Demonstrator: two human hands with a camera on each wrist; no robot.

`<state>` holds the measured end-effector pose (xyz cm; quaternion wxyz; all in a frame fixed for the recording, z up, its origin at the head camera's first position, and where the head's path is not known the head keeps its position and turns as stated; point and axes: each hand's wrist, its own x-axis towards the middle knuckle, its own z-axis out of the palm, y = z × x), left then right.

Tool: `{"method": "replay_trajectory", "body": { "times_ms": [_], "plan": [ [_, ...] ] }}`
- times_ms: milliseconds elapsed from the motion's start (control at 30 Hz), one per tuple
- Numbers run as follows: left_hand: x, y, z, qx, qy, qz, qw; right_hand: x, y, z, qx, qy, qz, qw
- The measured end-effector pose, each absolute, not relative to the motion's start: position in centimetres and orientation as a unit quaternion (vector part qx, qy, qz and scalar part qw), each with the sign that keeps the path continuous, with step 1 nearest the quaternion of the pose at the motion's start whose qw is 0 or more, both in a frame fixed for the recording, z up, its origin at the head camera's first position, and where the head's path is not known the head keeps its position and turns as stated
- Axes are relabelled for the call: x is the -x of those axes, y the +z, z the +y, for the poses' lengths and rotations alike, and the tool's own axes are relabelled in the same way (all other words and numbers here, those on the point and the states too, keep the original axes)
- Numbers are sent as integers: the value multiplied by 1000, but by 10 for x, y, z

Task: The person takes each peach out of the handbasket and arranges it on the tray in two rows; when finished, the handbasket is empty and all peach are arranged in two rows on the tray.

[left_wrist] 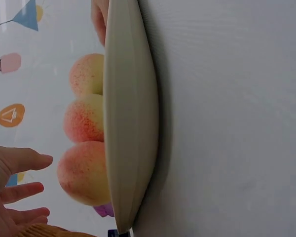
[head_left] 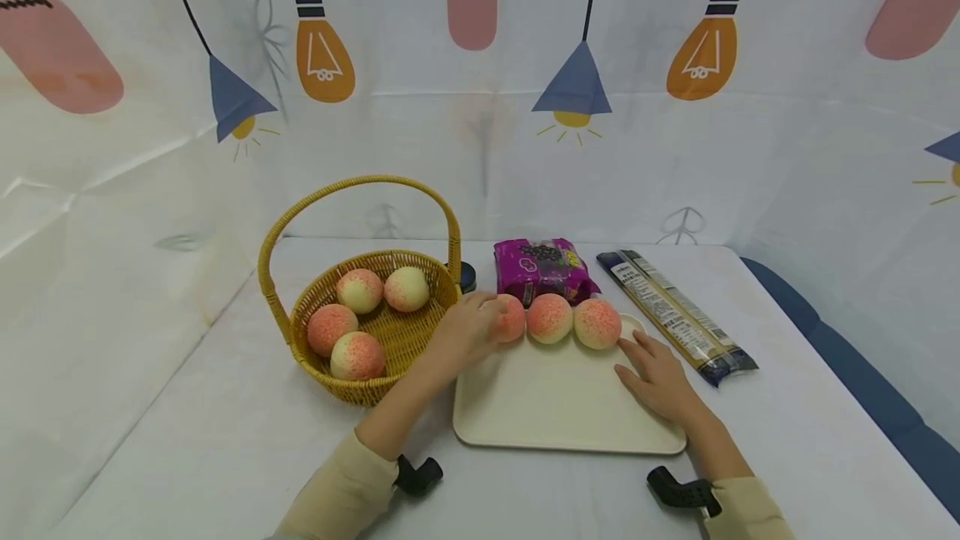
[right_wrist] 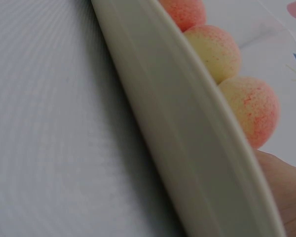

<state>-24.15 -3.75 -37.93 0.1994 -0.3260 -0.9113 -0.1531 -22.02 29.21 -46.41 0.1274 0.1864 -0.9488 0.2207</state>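
Observation:
Three peaches stand in a row along the far side of a cream tray: a left peach, a middle peach and a right peach. My left hand is beside the left peach, partly covering it in the head view. In the left wrist view the fingers are spread, with a small gap to the nearest peach. My right hand lies over the tray's right edge, its fingertips close to the right peach; the tray wall hides much of it in the right wrist view.
Left of the tray stands a yellow wicker basket with a tall handle and several peaches inside. A purple packet lies behind the row, and a long noodle-like packet to the right. A dark round object shows behind the basket.

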Motion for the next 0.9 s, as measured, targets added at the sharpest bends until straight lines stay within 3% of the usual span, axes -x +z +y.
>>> {"method": "replay_trajectory", "body": {
  "times_ms": [200,467,900],
  "plan": [
    [238,-376,-56,346,-195,-887,234,219,-463,292,-184,224,-949,124],
    [232,-368,-85,332,-165,-897,241,219,-462,292,-184,224,-949,120],
    [230,-367,-142,276,-123,-937,173,220,-462,292,-183,221,-950,125]
  ]
}}
